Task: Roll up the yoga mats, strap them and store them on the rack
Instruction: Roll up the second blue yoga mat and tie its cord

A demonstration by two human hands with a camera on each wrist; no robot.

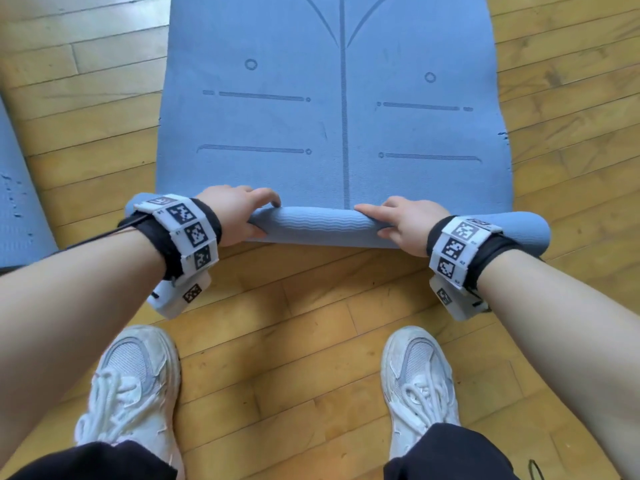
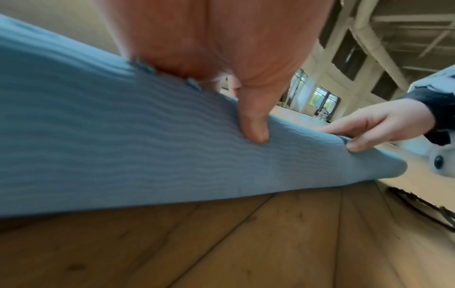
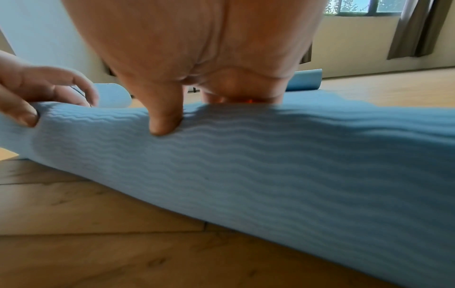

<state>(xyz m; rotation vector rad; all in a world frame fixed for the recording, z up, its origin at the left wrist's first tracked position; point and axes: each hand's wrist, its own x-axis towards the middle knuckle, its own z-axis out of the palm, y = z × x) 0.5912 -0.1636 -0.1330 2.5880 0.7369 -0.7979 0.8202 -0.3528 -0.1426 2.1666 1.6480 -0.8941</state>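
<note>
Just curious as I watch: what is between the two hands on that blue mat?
Only a bare stretch of the blue yoga mat's rolled-up end, showing its wavy ribbed underside, lies between the left hand and right hand; the head view shows it.

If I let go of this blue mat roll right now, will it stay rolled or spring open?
The blue mat roll is only a thin first turn, so it would probably uncurl. The foam dents under the left hand and right hand, so it looks soft. Its ribbed underside seems grippy, unlikely to slide.
</note>
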